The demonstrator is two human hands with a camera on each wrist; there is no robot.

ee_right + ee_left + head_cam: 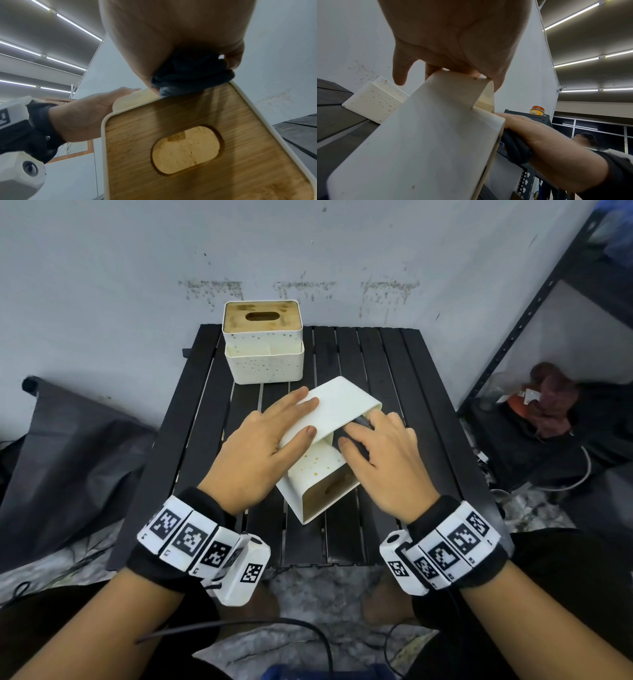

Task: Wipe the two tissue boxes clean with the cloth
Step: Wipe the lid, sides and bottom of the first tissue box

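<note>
A white tissue box (342, 402) with a wooden lid (188, 148) lies tipped on its side mid-table, lid towards me. My left hand (267, 440) holds it, fingers laid over the upper white face (428, 142) and thumb on its near edge. My right hand (383, 453) grips a bunched dark cloth (358, 421) and presses it against the box's right side by the lid's rim. The cloth (190, 75) bulges out under the palm (171, 33). The second tissue box (263, 364), white with brown spots, stands upright at the table's back left.
The black slatted table (394, 364) stands against a stained wall. A dark metal shelf (548, 302) with clutter is to the right. A dark bag (68, 440) lies on the floor to the left. A black cable (308, 631) runs near my knees.
</note>
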